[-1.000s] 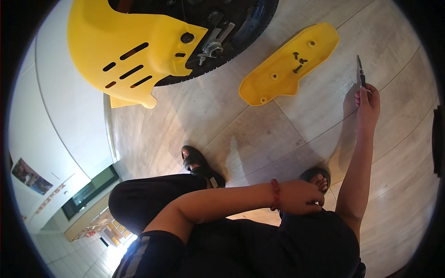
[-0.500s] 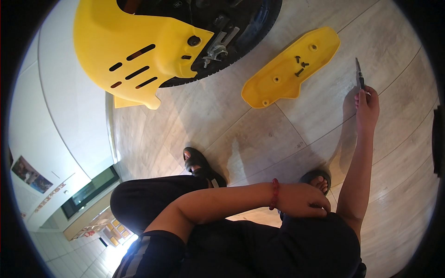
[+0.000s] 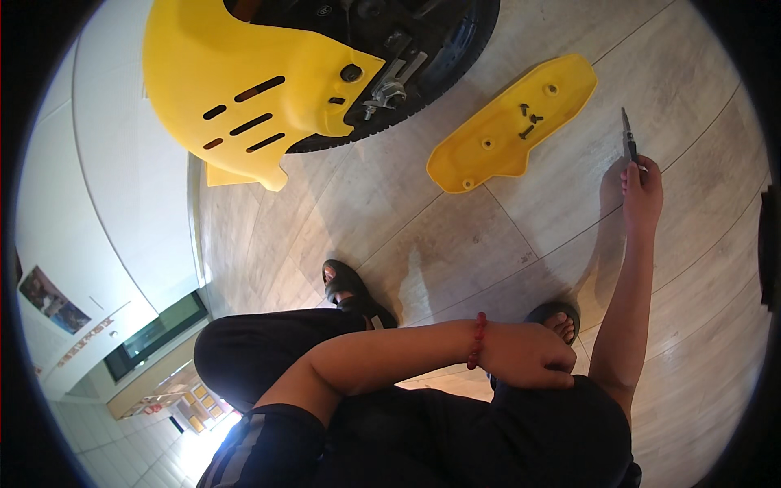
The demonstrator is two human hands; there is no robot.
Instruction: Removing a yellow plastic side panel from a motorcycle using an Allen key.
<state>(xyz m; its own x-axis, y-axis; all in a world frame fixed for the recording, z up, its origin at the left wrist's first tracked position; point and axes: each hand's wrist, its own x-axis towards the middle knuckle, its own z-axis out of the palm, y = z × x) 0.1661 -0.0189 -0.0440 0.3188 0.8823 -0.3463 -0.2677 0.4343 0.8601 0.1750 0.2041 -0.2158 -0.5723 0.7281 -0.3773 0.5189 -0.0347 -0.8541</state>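
- Right hand (image 3: pixel 642 193) is gripping a slim dark-handled tool (image 3: pixel 629 138) at the floor; left hand (image 3: pixel 527 355) is resting closed on the knee, holding nothing.
- Judgement: firm handle grip is advisable while lifting, clear of the screws (image 3: pixel 529 119) lying on the yellow panel (image 3: pixel 512 126).

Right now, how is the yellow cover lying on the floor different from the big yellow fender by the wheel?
The yellow cover is a small, shallow oblong lying loose on the tiled floor; the big yellow fender is far larger, curved, and sits against the black wheel. The cover has small round holes and dark screws resting in it; the fender has long dark slots. Both are the same bright yellow.
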